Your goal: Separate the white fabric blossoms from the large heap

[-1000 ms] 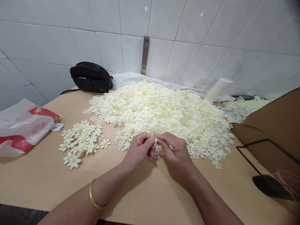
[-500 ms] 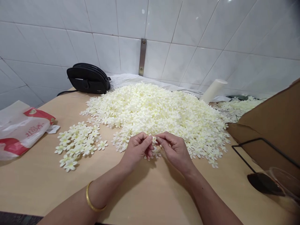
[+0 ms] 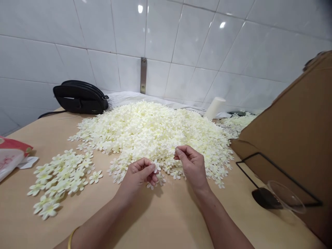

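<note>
My left hand (image 3: 142,174) pinches a small white artificial flower (image 3: 156,166) between thumb and forefinger, its petals standing out past the fingertips. To the right and a little farther forward, my right hand (image 3: 190,162) has thumb and forefinger pressed together in front of the flower pile. What those fingertips hold, if anything, blends into the petals behind. Directly beyond both hands spreads a big heap of cream-white artificial flowers (image 3: 145,128) with pale yellow centres. Left of my left hand lies a smaller group of the same flowers (image 3: 64,174), with a single flower (image 3: 95,176) beside it.
A black bag (image 3: 80,98) stands back left; a red and white plastic bag (image 3: 11,155) lies at the left edge. A white roll (image 3: 214,108) leans behind the heap. At right are a cardboard box (image 3: 290,138), a black wire frame (image 3: 259,155) and a dark round lens-like piece (image 3: 266,198).
My hands, together at one flower before, have separated. The left keeps a flower and has drawn left; the right is apart from it at the heap. The camera view has shifted right.
</note>
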`<action>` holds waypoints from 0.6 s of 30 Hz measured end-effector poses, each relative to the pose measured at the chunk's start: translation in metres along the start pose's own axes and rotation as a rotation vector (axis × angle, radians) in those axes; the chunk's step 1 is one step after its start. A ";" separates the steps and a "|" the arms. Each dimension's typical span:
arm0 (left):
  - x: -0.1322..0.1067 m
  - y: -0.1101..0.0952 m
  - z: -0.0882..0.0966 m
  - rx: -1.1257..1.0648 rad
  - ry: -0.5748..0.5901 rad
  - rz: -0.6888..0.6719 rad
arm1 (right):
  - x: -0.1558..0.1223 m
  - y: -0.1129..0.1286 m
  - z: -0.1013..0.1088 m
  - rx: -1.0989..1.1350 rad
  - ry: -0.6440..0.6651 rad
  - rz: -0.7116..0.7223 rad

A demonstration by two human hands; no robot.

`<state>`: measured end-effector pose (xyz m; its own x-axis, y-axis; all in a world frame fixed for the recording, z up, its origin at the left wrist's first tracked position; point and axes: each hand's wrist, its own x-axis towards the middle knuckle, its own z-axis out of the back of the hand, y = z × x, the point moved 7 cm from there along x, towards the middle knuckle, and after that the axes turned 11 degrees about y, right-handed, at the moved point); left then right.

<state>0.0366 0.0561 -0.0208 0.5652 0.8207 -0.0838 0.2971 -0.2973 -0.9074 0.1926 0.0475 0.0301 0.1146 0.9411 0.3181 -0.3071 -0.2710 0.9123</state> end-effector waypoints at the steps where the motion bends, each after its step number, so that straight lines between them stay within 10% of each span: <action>1: 0.000 0.000 0.000 -0.005 -0.003 0.005 | 0.001 -0.002 0.001 0.015 -0.006 -0.009; 10: -0.001 -0.001 -0.001 0.019 -0.009 0.002 | 0.001 0.007 0.050 -0.537 -0.462 0.191; 14: 0.000 -0.001 -0.002 0.033 0.010 0.001 | 0.011 0.002 0.038 -0.839 -0.309 0.217; 18: 0.001 -0.001 0.002 0.034 0.006 -0.018 | 0.011 0.003 0.028 -0.684 -0.207 0.245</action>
<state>0.0357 0.0580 -0.0206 0.5649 0.8226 -0.0652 0.2807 -0.2659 -0.9222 0.2200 0.0515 0.0433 0.1220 0.7944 0.5949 -0.8568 -0.2183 0.4672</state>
